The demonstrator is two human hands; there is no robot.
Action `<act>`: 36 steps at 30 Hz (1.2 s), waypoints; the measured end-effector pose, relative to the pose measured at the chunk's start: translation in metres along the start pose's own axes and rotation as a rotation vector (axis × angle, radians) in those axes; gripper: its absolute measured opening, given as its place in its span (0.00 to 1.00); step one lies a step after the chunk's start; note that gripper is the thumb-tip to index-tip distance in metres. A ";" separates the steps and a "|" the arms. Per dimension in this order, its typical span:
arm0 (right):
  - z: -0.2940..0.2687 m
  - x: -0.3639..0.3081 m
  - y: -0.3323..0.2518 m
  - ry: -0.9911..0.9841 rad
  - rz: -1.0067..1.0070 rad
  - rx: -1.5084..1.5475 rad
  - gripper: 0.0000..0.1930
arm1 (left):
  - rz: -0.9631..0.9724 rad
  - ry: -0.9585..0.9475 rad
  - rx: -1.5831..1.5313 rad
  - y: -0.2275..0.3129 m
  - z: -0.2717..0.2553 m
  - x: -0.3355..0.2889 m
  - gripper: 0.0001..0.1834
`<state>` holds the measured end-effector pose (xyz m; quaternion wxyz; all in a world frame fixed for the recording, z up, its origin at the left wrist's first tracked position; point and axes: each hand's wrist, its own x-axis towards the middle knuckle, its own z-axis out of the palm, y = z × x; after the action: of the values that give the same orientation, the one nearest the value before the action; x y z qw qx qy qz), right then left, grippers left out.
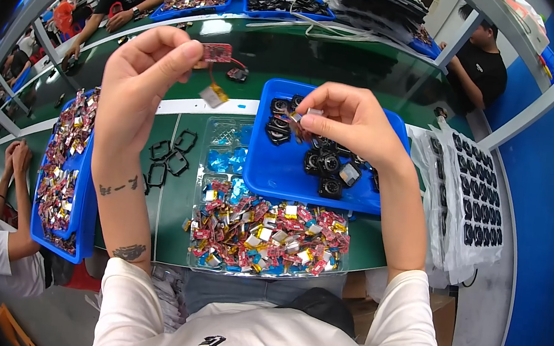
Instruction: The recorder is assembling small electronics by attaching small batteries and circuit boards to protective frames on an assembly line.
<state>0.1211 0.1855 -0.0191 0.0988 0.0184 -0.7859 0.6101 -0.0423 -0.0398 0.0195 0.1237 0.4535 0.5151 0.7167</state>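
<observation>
Raised above the green bench, my left hand [145, 69] pinches a red circuit board [217, 53] between thumb and fingertips. A silver-and-yellow battery [215, 95] and a small black part [237, 74] dangle from it on wires. My right hand [354, 122] is over the blue tray [268, 187], thumb and forefinger closed on a small silvery piece [314, 112]; its kind is partly hidden by the fingers. Black square housings [322, 162] with round openings lie in that tray. Closer to me, a clear plastic tray [190, 262] holds a heap of red boards with batteries.
Several black frames [173, 154] lie left of the clear tray. Another blue tray [85, 233] of boards stands at the far left. White sheets [449, 251] with rows of black parts are on the right. Co-workers sit across the bench and at left; metal posts [537, 107] rise at right.
</observation>
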 end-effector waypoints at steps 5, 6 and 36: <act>0.016 0.000 -0.002 0.227 -0.399 -0.700 0.15 | -0.117 -0.119 -0.052 -0.008 0.018 -0.001 0.07; 0.023 -0.002 -0.008 0.222 -0.367 -0.401 0.16 | -0.114 -0.129 -0.060 -0.011 0.022 -0.001 0.08; -0.004 0.007 0.032 0.143 0.126 -1.070 0.18 | 0.170 -0.211 0.577 -0.026 0.045 -0.007 0.06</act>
<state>0.1097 0.1987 -0.0478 0.1108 -0.1231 -0.9776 0.1295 -0.0109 -0.0052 -0.0036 -0.0177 0.5833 0.6415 0.4979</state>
